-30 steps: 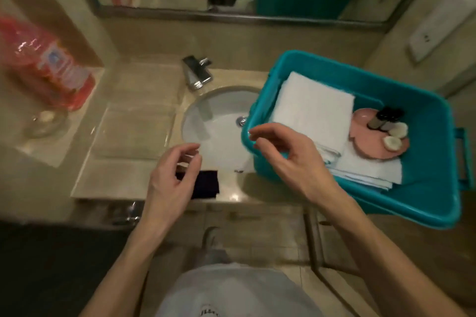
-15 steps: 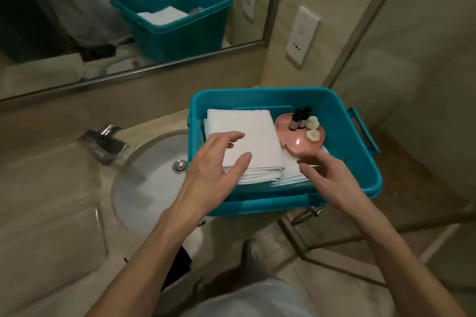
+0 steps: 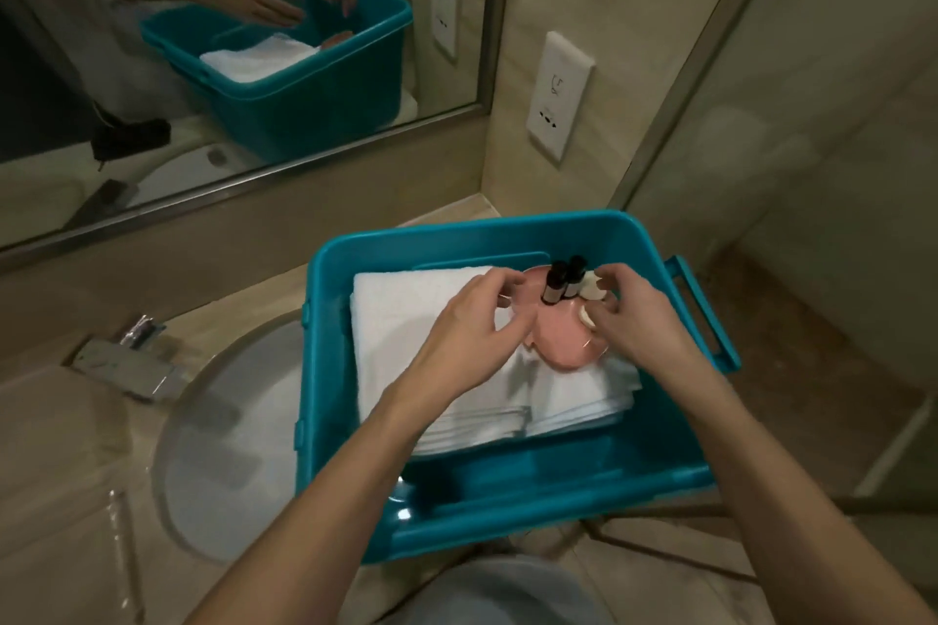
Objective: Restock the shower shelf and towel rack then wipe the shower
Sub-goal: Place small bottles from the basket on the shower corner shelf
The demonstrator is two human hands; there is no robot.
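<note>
A teal bin point(image 3: 355, 421) is seen on the table point(image 3: 61, 472), partly over the white sink point(image 3: 228, 421). Folded white towels point(image 3: 406, 315) are stacked inside it, and a pink dish point(image 3: 563, 340) is laid on top of them. Two small dark bottles point(image 3: 561, 279) are stood upright on the dish, with round white soaps point(image 3: 591, 292) just beside them. Half a second ago the left hand point(image 3: 472, 335) was laid flat on the towels; now it is moved to the dish, with the fingers bent at its left edge. The right hand point(image 3: 637, 320) was held above the near towel edge; now it is brought up to the soaps, and its grip is curled around them. The bin and both hands are shown again in the mirror point(image 3: 152, 66).
</note>
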